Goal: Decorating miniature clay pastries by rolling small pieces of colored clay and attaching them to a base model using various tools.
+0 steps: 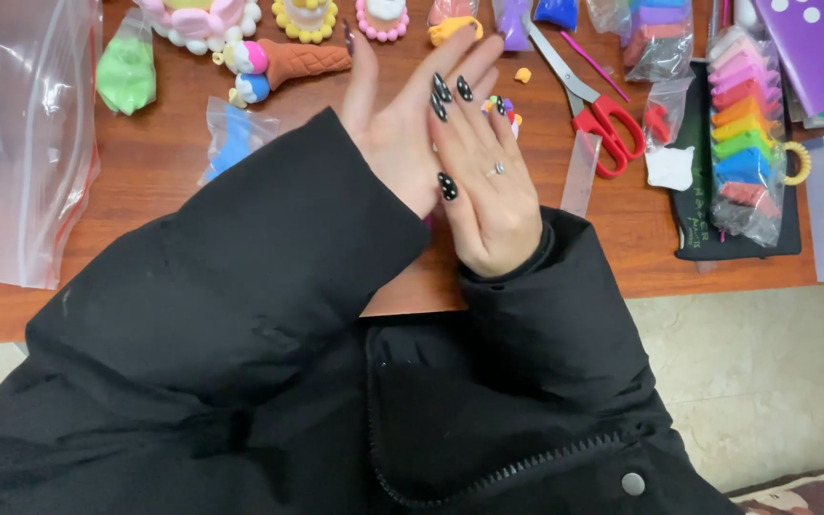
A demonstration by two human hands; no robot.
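Both hands flat, palm to palm, above the red-brown wooden table (154, 162). Left hand (395, 133) underneath, palm up; right hand (488, 181) laid over it, fingers straight, black dotted nails, ring. Looks like the rolling step w/ modelling clay, but whatever sits btwn the palms is hidden, can't tell if anything's there. Small multicolour clay figure (504, 107) peeks out just past the right fingertips, on the table. Red-handled scissors (595, 107) near, to the right; clear bag of rainbow clay bars (742, 133) further right. Next move prob needs even light pressure, palms kept parallel.
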